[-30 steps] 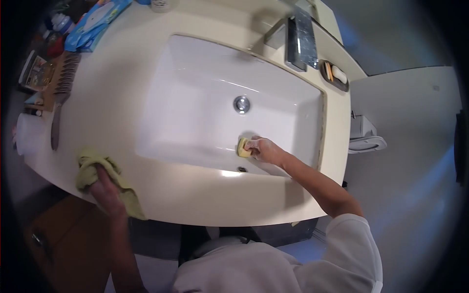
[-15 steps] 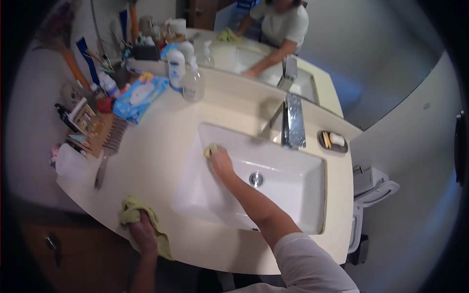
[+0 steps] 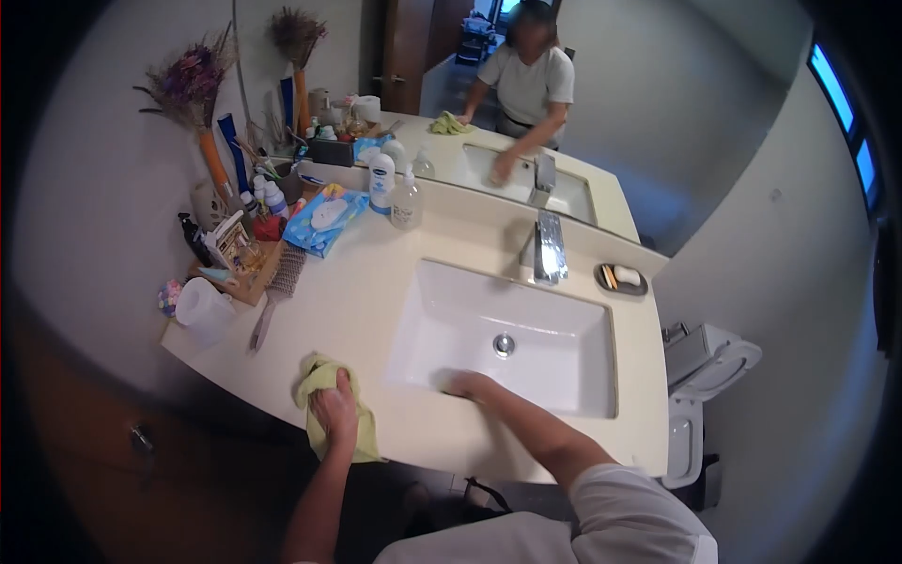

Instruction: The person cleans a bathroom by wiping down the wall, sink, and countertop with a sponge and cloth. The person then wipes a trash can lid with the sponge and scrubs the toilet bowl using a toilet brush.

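My left hand (image 3: 335,411) grips a crumpled light-green cloth (image 3: 366,440) lying on the counter's front edge, left of the sink. The cloth drapes slightly over that edge. Inside the white rectangular sink (image 3: 564,376), my right hand (image 3: 462,383) is bent down against the near wall, close to the front left corner. Its fingers are blurred and partly hidden, closed around the small yellow-green sponge seen in the earlier frame; the sponge itself is now hidden. Behind the drain (image 3: 505,345) stands the chrome faucet (image 3: 550,249).
On the left of the counter (image 3: 329,301) are a hairbrush (image 3: 278,293), a wipes pack (image 3: 324,221), a white roll (image 3: 202,305) and a wooden tray (image 3: 254,282). Two bottles, a lotion bottle (image 3: 381,183) and a pump bottle (image 3: 406,205), stand by the mirror. A soap dish (image 3: 622,278) sits right of the faucet.
My right hand has moved from the sink's far left corner to its near wall. My left hand stays on the cloth. The camera view has shifted, showing more of the mirror.
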{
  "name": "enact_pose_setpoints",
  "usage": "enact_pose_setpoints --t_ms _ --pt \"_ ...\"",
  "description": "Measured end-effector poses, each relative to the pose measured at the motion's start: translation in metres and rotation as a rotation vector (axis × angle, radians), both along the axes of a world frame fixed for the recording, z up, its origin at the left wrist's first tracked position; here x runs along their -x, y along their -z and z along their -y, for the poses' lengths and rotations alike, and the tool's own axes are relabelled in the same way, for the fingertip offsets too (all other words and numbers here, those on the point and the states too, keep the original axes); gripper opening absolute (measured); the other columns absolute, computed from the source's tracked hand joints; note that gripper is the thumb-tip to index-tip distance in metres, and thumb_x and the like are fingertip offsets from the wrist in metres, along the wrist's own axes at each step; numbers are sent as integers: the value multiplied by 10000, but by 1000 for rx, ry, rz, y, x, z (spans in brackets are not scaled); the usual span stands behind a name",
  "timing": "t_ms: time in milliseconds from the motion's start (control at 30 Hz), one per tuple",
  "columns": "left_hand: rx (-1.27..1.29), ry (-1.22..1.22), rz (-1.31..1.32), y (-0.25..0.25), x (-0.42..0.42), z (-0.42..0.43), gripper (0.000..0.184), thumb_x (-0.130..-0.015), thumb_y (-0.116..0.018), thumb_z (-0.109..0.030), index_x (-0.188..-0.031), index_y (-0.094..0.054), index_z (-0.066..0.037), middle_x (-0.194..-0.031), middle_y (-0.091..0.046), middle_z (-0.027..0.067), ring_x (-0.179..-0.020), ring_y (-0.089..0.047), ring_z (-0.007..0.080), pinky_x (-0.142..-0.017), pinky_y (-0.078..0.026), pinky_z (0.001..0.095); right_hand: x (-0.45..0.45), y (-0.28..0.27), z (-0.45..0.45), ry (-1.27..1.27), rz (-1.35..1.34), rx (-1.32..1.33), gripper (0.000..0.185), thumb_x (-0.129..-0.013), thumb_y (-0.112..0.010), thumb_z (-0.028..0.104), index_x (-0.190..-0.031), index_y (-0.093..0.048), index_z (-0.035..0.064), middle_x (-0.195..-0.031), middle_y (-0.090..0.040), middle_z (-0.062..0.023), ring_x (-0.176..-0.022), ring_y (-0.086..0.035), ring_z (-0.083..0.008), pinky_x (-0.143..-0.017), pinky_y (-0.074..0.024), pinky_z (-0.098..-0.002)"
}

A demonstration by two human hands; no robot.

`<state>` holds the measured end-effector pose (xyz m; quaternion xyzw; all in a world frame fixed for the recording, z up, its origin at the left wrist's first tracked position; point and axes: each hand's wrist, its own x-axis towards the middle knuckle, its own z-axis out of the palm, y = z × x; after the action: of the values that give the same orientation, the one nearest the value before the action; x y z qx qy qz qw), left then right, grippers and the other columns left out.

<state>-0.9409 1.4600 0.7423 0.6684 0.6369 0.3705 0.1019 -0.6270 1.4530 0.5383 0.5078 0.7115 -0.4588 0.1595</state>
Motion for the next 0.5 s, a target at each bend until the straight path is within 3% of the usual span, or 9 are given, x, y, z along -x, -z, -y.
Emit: enact_pose_setpoints --t_ms 33,67,167,267,300,400,433,467,500 --pt "-19 4 -25 0 1 0 368 -837 -485 -299 -764 -611 38 -761 -588 230 -744 -535 402 -696 -404 458 57 -18 -27 471 -19 252 339 -658 -592 325 -895 -646 87 -849 -629 -116 -741 -573 -244 -669 -439 -411" --pt "-34 8 -48 0 0 3 330 -827 -502 -277 -770 -613 28 -760 -593 220 -735 -542 395 -695 -410 457 64 -14 -48 415 -49 138 368 -634 -647 272 -956 -633 95 -876 -624 -80 -761 -554 -194 -683 -451 -333" --pt "-35 7 -56 -8 -2 4 342 -833 -496 -275 -759 -612 38 -761 -592 226 -731 -544 392 -690 -411 456 105 -84 -64 -148 -321 -622 92 -582 -648 118 -616 -573 78 -721 -618 -86 -640 -562 -233 -578 -452 -308" --pt "-37 21 -32 -6 -5 3 344 -836 -494 -274 -770 -608 43 -770 -595 222 -727 -548 388 -680 -415 452 93 -108 -28 -406 118 -655 171 -741 -529 116 -876 -551 15 -924 -561 -155 -901 -532 -303 -784 -445 -362" --pt "-68 22 -11 -4 -5 1 344 -838 -493 -275 -780 -606 44 -774 -598 216 -729 -551 384 -673 -418 449 61 -139 7 -259 107 -451 247 -787 -480 137 -993 -539 14 -1096 -512 -154 -1028 -469 -326 -874 -400 -362" --pt "-58 63 33 -2 0 2 347 -840 -494 -285 -802 -602 43 -789 -601 207 -739 -554 379 -666 -423 442 -61 -173 129 120 125 -163 393 -865 -344 317 -1066 -544 45 -1164 -496 -147 -1100 -434 -314 -956 -327 -392" --pt "-54 89 87 -1 1 2 350 -840 -497 -293 -813 -599 41 -800 -602 204 -746 -555 377 -666 -426 437 -95 -177 159 172 231 -19 413 -847 -362 318 -1122 -527 59 -1162 -508 -154 -1122 -427 -299 -966 -316 -378" --pt "-29 84 43 2 2 1 350 -840 -497 -293 -813 -599 41 -800 -602 204 -746 -555 377 -666 -426 437 -133 -158 195 -19 310 -182 410 -820 -400 313 -1092 -553 46 -1115 -542 -166 -1071 -477 -294 -932 -352 -372" --pt "-7 78 60 5 3 -2 354 -844 -498 -292 -822 -594 48 -809 -605 200 -752 -565 363 -668 -433 418 -118 -201 199 373 326 -21 374 -784 -436 284 -1004 -601 31 -1012 -592 -168 -983 -539 -287 -869 -399 -381"
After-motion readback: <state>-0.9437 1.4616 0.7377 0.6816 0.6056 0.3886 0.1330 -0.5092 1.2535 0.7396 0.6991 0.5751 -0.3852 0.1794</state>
